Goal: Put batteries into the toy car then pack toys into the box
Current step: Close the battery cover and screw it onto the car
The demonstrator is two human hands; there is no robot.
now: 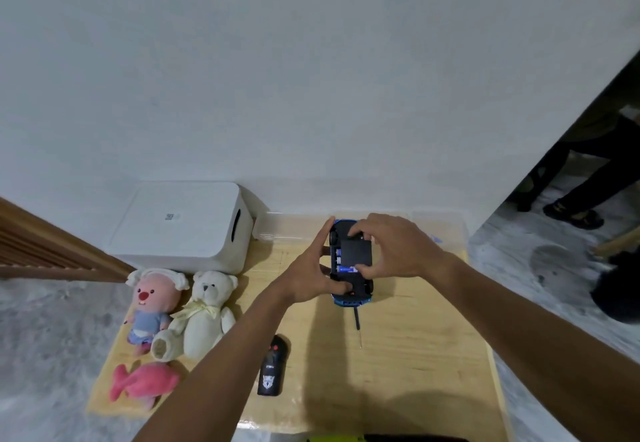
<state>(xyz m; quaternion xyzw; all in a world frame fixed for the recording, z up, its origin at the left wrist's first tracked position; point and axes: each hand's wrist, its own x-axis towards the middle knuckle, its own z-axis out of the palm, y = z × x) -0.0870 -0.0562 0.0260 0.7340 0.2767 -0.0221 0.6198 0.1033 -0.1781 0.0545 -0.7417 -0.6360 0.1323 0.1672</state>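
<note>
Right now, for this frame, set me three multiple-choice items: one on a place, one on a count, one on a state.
1. Where is the screwdriver?
A) on the table, just nearer than the toy car
B) on the floor
C) on a shelf

2. How many plush toys are on the table?
A) one
B) three
C) five

3. How is the toy car?
A) wheels down, untouched
B) underside up, gripped by both hands
C) in pieces

Answers:
1 A, it lies on the wood by the car's blue bumper.
2 B, a pink doll, a white bear and a pink fish.
3 B, the left hand and right hand hold it, black underside and wheels up.
</note>
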